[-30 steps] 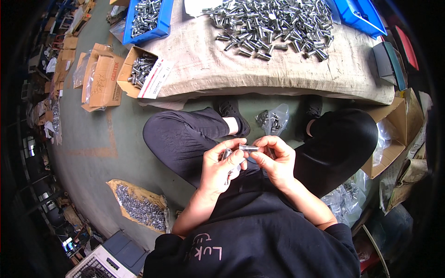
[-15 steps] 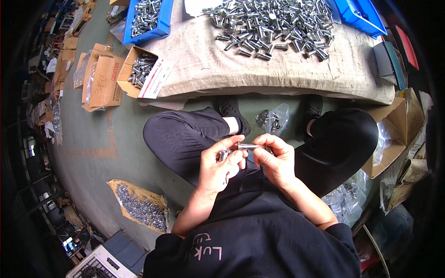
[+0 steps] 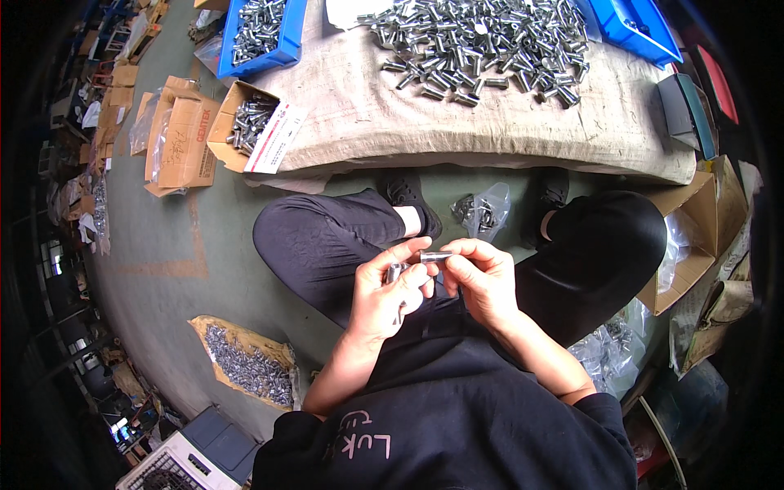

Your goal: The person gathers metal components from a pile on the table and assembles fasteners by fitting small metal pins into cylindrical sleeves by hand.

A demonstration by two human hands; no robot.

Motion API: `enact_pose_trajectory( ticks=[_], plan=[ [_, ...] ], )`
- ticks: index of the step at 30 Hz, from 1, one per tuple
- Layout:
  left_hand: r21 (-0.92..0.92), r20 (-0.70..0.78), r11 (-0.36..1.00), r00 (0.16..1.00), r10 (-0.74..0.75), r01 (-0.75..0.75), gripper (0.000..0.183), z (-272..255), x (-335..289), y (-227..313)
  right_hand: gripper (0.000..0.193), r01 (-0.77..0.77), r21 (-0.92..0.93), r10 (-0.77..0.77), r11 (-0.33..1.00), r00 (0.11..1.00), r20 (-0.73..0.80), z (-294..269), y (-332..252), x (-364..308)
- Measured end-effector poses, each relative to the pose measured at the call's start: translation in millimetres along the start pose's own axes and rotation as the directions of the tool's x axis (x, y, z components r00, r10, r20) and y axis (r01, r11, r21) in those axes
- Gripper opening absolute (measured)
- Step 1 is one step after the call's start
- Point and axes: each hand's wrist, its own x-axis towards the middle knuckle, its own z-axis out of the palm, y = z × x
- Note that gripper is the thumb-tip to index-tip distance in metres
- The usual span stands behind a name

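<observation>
Above my lap, a shiny metal flat-headed pin [image 3: 434,256] lies level between my two hands. The thumb and fingers of my right hand [image 3: 488,286] pinch one end of it. At its other end are the fingertips of my left hand [image 3: 377,296]; whether they grip it I cannot tell. My left hand is closed around more metal pins [image 3: 395,272], which show between its thumb and fingers. A large heap of similar pins [image 3: 490,49] lies on the cloth-covered table [image 3: 351,122] in front of me.
Pins fill a blue bin [image 3: 286,45] and an open carton [image 3: 224,135] at the table's left. Another blue bin [image 3: 629,41] stands far right. A plastic bag of metal parts [image 3: 490,211] lies between my feet. A cardboard tray of small parts [image 3: 245,363] is on the floor, lower left.
My right hand has shifted slightly left and its fingers have changed position around the pin's end. The left hand stays nearly still.
</observation>
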Motion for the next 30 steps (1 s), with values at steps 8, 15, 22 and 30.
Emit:
enact_pose_trajectory(
  ticks=[8,15,22,30],
  plan=[
    [-0.375,0.014,0.916,0.989,-0.145,0.14,0.027,-1,7,-2,0.014,-0.127,0.327,0.124,0.936,0.992,0.032,-2,-10,6],
    [-0.328,-0.128,0.937,0.977,-0.172,0.121,0.023,1,11,-10,0.019,-0.003,-0.331,0.048,0.944,0.991,0.127,9,-4,-3],
    [-0.173,-0.167,0.983,0.982,-0.091,0.062,0.021,7,9,-15,0.01,0.237,-0.603,-0.157,0.762,0.971,0.183,9,-2,0],
    [-0.296,-0.145,0.954,0.984,-0.1,0.053,0.021,5,9,-23,0.012,-0.091,-0.218,0.076,0.972,0.994,-0.077,9,6,-3]
  ],
)
